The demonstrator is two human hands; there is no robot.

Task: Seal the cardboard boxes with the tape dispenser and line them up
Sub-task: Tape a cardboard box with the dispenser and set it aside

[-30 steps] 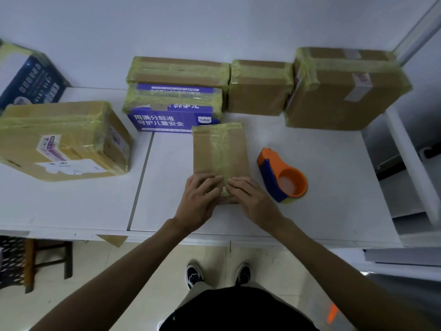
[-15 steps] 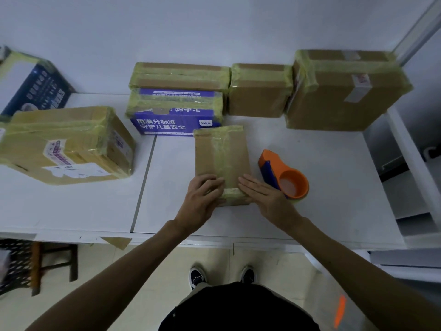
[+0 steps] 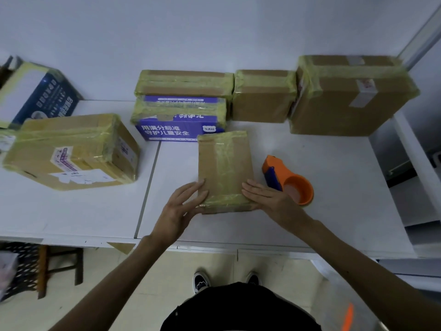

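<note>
Cardboard box (image 3: 224, 163) — left hand (image 3: 181, 209), right hand (image 3: 267, 199) flat at its side edges

Flat brown cardboard box (image 3: 225, 163), yellowish tape running along its top and across its near end, lies lengthwise; orange-and-blue tape dispenser (image 3: 290, 181) sits just beside its right edge

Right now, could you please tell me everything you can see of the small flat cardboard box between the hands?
The small flat brown cardboard box lies on the white table, long side running away from the person. Its top carries yellowish clear tape lengthwise and across the near end. The left hand and right hand touch its near corners with straight fingers.
</note>
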